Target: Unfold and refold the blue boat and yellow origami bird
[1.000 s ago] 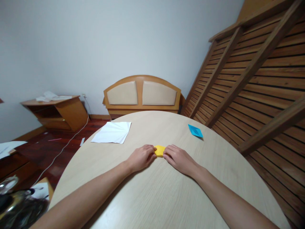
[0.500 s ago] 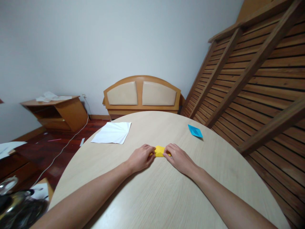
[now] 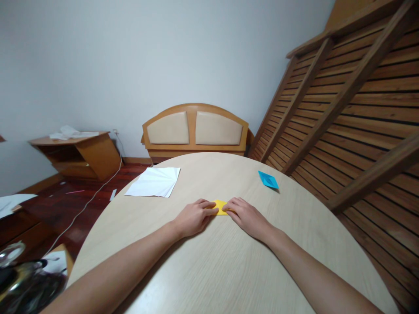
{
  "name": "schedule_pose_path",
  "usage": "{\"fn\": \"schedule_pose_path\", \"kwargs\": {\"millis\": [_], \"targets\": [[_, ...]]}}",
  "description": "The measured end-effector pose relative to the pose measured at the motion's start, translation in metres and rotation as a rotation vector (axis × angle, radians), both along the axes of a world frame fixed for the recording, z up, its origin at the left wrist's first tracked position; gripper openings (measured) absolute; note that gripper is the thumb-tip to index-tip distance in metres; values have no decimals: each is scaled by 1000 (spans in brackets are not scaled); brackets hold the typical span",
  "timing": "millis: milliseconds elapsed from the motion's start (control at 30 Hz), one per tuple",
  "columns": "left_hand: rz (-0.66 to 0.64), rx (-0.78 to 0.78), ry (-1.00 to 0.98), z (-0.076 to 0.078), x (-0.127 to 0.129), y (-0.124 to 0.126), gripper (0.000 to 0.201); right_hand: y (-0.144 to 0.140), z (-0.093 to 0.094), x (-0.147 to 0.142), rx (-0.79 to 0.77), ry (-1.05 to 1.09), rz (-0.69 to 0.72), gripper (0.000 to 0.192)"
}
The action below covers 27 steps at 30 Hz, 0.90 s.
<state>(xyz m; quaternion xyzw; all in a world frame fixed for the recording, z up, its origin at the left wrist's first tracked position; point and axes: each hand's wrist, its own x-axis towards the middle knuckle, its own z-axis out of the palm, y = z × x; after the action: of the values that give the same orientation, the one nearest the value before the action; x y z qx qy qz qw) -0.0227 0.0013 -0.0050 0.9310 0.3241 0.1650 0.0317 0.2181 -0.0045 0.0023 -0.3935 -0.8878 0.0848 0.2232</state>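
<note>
At the centre of the frame, the left hand (image 3: 193, 216) and right hand (image 3: 246, 215) press fingertips on a small yellow folded paper (image 3: 220, 207) flat on the round desk (image 3: 209, 270), apparently mid-crease; next likely needs firm, even pressing.

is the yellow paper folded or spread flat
Folded: the yellow paper is a small compact shape pressed between left hand and right hand.

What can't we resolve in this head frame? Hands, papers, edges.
- Yellow paper: ends covered by left hand and right hand; its fold shape unreadable.
- Fingertip contact: pressing or pinching, cannot tell.
- Blue folded paper: too small to tell its form.
- White sheet: creases faint, sheet count unclear.
- Dark shiny clutter: cut by the bottom-left edge, blurred.
</note>
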Motion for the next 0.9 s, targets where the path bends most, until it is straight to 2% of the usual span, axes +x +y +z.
{"fn": "schedule_pose_path", "kwargs": {"millis": [200,367,467,633,900], "targets": [[-3,1,48,6,0,-3,37,0,2,11,-13,-33,86,31],[-43,-1,54,11,1,-7,44,-9,7,4,28,-94,105,36],[-85,-5,32,12,-1,-8,45,-18,11,-4,35,-134,113,34],[-191,-15,85,18,-13,-3,50,-24,14,-10,1,-193,74,43],[-259,89,155,38,-34,8,28,-21,10,-7,-12,-185,63,44]]}}
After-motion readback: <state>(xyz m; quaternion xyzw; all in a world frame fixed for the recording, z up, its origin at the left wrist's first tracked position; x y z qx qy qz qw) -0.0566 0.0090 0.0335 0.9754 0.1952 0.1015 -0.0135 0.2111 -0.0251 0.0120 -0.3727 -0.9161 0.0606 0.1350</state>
